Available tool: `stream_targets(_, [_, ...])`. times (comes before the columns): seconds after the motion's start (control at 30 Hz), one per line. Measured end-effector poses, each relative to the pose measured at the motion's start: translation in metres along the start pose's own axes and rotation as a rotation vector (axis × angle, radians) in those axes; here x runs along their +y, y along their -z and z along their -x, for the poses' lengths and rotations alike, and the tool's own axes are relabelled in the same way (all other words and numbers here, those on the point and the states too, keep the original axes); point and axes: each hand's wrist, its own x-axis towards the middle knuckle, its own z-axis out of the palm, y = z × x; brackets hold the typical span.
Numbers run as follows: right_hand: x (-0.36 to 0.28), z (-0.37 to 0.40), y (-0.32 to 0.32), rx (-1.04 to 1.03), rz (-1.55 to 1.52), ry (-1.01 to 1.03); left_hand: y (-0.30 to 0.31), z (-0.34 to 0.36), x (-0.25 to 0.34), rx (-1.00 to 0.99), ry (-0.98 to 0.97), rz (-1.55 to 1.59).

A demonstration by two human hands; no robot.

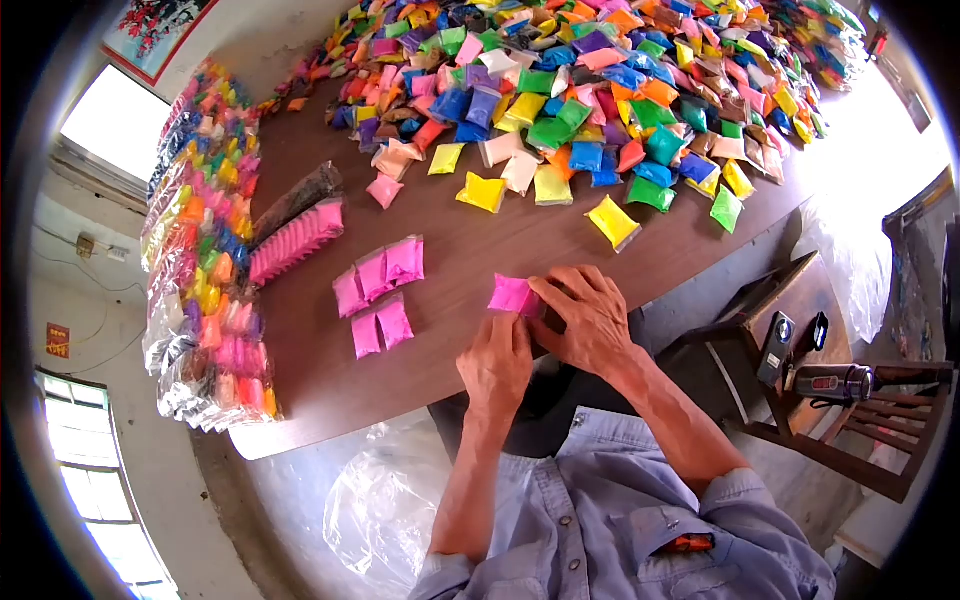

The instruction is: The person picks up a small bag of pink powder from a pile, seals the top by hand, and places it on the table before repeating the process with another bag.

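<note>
A small bright pink packet (508, 293) is at the front part of the brown table, between my two hands. My left hand (496, 362) has its fingers drawn together at the packet's near edge. My right hand (584, 318) pinches the packet's right end, with the thumb below and the fingers curled over. To the left lie several loose pink packets (371, 275) in two short rows. Farther left, a tight row of pink packets (297, 243) sits beside a dark packed row (300, 200).
A large heap of packets in many colours (560, 110) covers the table's far side. Bagged packets (210, 260) are stacked along the left edge. On the right stand a wooden stool (790, 310) holding a flask (832, 382), and a chair (890, 430). Clear plastic (385, 500) lies below the table.
</note>
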Motion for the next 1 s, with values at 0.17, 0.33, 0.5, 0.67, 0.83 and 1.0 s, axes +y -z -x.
stream_targets(0.17, [0.000,-0.003,-0.005,0.017,-0.012,0.000,-0.003,0.002,-0.017,0.035,-0.034,-0.097])
stream_targets(0.33, [-0.002,-0.003,-0.003,0.017,-0.003,-0.046,0.000,-0.003,-0.027,0.122,0.043,-0.099])
stream_targets(0.5, [0.000,-0.003,-0.004,0.034,-0.002,-0.021,0.000,0.005,-0.018,0.000,-0.176,-0.147])
stream_targets(0.67, [-0.003,-0.004,-0.002,0.033,0.002,-0.039,0.003,-0.004,-0.023,0.064,0.039,-0.098])
stream_targets(0.83, [0.000,-0.002,-0.002,0.024,-0.004,-0.018,0.009,-0.014,-0.023,0.130,0.042,0.036])
stream_targets(1.0, [-0.002,-0.003,-0.001,0.019,0.007,0.002,0.016,-0.028,-0.029,-0.052,0.144,0.127])
